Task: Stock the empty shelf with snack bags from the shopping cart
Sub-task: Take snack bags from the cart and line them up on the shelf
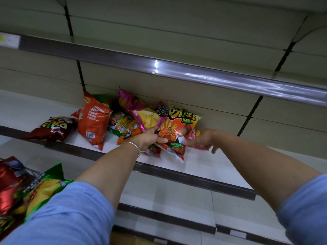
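Roughly midway | several snack bags (93, 121) were lain on the shelf (203, 165) | orange bag (174, 133) was gripped by left hand (148, 138), pinched by right hand (201, 138) | more bags were left in the cart (30, 190), near left

Snack bags on the shelf (203, 161): about eight visible, namely dark red bag (53, 129), orange-red bag (92, 124), green-orange bag (123, 128), pink bag (139, 112), yellow-orange bag (178, 124), a few partly hidden. Cart bags: green bag (44, 188), red bag (8, 184). Hands: two.
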Demonstrator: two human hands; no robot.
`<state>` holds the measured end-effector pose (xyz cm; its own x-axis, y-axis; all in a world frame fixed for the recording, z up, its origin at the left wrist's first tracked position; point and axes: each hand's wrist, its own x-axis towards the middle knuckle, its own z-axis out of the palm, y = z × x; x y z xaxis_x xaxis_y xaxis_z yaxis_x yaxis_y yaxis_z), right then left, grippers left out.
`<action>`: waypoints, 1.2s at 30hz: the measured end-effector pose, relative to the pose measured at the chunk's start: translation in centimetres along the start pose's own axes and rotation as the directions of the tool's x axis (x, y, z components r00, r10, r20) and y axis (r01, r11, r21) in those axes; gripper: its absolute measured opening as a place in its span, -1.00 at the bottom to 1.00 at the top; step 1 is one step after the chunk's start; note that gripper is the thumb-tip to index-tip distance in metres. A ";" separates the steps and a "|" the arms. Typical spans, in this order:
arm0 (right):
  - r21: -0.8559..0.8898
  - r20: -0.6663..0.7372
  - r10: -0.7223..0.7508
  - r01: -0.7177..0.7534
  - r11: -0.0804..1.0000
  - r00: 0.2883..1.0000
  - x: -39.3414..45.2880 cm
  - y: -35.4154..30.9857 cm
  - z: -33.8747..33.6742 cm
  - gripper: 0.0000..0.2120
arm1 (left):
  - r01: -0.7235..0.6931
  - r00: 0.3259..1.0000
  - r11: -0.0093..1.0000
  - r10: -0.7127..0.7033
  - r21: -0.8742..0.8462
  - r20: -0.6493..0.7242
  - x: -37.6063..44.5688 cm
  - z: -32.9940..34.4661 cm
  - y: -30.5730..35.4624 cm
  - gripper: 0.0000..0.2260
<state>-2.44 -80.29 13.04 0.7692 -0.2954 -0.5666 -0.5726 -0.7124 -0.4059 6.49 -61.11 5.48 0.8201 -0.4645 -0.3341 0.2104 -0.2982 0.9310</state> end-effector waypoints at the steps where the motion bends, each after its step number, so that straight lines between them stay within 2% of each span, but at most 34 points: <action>1: 0.062 0.019 -0.009 0.008 0.998 1.000 -0.1 -0.5 0.3 -0.05 | -0.012 1.000 1.000 0.013 -0.024 0.015 -0.2 -0.3 0.1 -0.23; 5: 0.235 0.033 -0.052 0.043 0.971 0.998 -0.3 -3.2 1.2 0.20 | -0.056 0.996 0.993 0.064 -0.105 0.068 -1.1 -0.8 0.5 -0.28; 6: 0.290 0.002 -0.069 0.065 0.955 0.998 -0.2 -3.8 1.6 0.20 | -0.069 0.994 0.991 0.078 -0.118 0.071 -1.5 -0.8 0.6 -0.30; 8: 0.426 -0.107 -0.086 0.124 0.896 0.991 0.1 -4.9 2.3 0.03 | -0.090 0.990 0.985 0.105 -0.145 0.099 -1.8 -0.8 0.5 -0.34; 10: 0.506 -0.267 -0.095 0.223 0.833 0.959 0.6 -5.8 2.9 -0.25 | -0.097 0.984 0.987 0.114 -0.129 0.136 -1.9 -1.2 -0.1 -0.37; 11: 0.521 -0.331 -0.091 0.263 0.812 0.939 1.1 -6.1 3.1 -0.30 | -0.086 0.984 0.990 0.101 -0.108 0.144 -1.8 -1.7 -0.3 -0.41; 13: 0.524 -0.372 -0.066 0.268 0.808 0.926 1.7 -6.6 3.5 -0.25 | -0.072 0.986 0.996 0.078 -0.051 0.145 -2.1 -3.0 -0.9 -0.58; 15: 0.505 -0.387 -0.068 0.273 0.819 0.919 2.1 -7.3 3.7 -0.21 | -0.061 0.995 0.998 0.061 -0.004 0.080 -1.8 -4.6 -1.5 -0.68; 17: 0.492 -0.407 -0.063 0.277 0.825 0.911 2.3 -7.9 3.7 -0.22 | -0.105 0.983 0.994 0.110 0.040 -0.149 -1.4 -6.4 -2.0 -0.78; 18: 0.490 -0.420 -0.059 0.281 0.825 0.906 2.4 -8.3 3.7 -0.23 | -0.133 0.930 0.989 0.148 0.067 -0.338 -1.0 -7.4 -2.3 -0.79; 19: 0.486 -0.430 -0.066 0.292 0.824 0.900 2.5 -8.6 3.7 -0.22 | -0.121 0.828 0.983 0.177 0.138 -0.532 -0.8 -8.4 -2.4 -0.83; 20: 0.486 -0.434 -0.074 0.303 0.820 0.898 2.8 -8.9 3.7 -0.18 | -0.039 0.705 0.974 0.185 0.223 -0.685 -1.0 -9.4 -2.5 -0.81; 21: 0.484 -0.438 -0.084 0.313 0.817 0.895 2.8 -9.1 3.6 -0.12 | 0.076 0.594 0.956 0.184 0.283 -0.783 -1.1 -10.5 -2.8 -0.68; 22: 0.479 -0.442 -0.086 0.316 0.819 0.893 3.5 -9.1 3.5 -0.03 | 0.180 0.522 0.938 0.164 0.296 -0.837 -1.6 -11.4 -3.1 -0.50; 24: 0.473 -0.446 -0.102 0.331 0.816 0.889 5.3 -9.0 3.2 0.15 | 0.253 0.462 0.930 0.127 0.267 -0.878 -2.0 -13.5 -4.3 -0.19; 26: 0.466 -0.452 -0.124 0.352 0.812 0.884 4.7 -9.7 2.9 0.24 | 0.244 0.489 0.934 0.114 0.261 -0.865 -1.4 -15.4 -5.9 0.02; 27: 0.458 -0.456 -0.139 0.366 0.810 0.879 3.7 -10.1 2.8 0.20 | 0.244 0.515 0.931 0.112 0.270 -0.850 -0.9 -16.1 -6.6 0.09; 30: 0.451 -0.457 -0.139 0.363 0.815 0.879 1.5 -11.1 2.3 -0.16 | 0.232 0.613 0.928 0.093 0.291 -0.785 0.6 -17.7 -7.6 0.18; 31: 0.452 -0.456 -0.131 0.357 0.817 0.880 1.5 -11.1 2.1 -0.21 | 0.216 0.635 0.929 0.100 0.300 -0.766 1.1 -18.0 -7.7 0.19; 33: 0.442 -0.469 -0.118 0.349 0.826 0.875 1.6 -10.9 1.7 -0.18 | 0.187 0.648 0.939 0.104 0.290 -0.754 1.9 -18.0 -7.7 0.19; 36: 0.411 -0.477 -0.105 0.327 0.851 0.873 1.6 -10.8 1.4 -0.18 | 0.190 0.622 0.940 0.110 0.285 -0.776 2.8 -17.8 -7.7 0.21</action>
<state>4.57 -72.21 15.47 0.8664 -0.4872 -0.1097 -0.3525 -0.4411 -0.8254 16.69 -45.27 0.02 0.9456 0.3251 0.0087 0.2013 -0.6061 0.7695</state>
